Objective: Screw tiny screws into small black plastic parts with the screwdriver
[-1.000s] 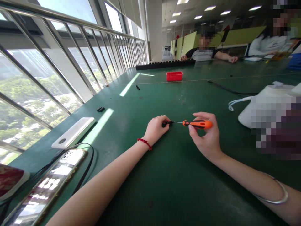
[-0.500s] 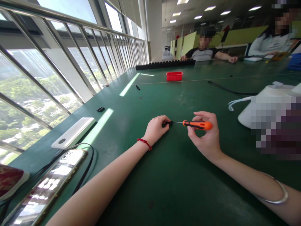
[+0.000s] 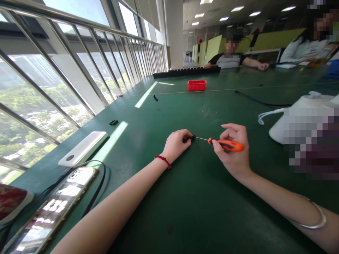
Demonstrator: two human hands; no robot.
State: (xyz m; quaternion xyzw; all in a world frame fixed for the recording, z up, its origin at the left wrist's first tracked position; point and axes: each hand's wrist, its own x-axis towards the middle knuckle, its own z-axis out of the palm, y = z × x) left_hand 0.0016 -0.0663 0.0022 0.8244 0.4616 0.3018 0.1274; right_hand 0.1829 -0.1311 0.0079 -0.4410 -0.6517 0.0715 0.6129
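Between the thumb and forefinger of my left hand (image 3: 177, 143) is a small black part (image 3: 191, 137), held at the tabletop and half hidden by the fingers. An orange and black screwdriver (image 3: 230, 145) lies in the closed fingers of my right hand (image 3: 236, 155), its handle gripped near the front by the thumb. The thin metal shaft points left, and its tip meets the right end of the black part. Its handle tilts a little down toward the right.
On the green table (image 3: 169, 197), a phone (image 3: 53, 208), a white power bank (image 3: 83, 149) and cables lie left. Small black pieces (image 3: 113, 122) lie beyond. Farther back are a red bin (image 3: 197, 85) and a long black rack (image 3: 186, 72). A white container (image 3: 299, 116) stands right; two people sit opposite.
My right hand has shifted slightly right, and the screwdriver's handle has dropped, so the shaft now slants. My left hand and the black part have hardly moved.
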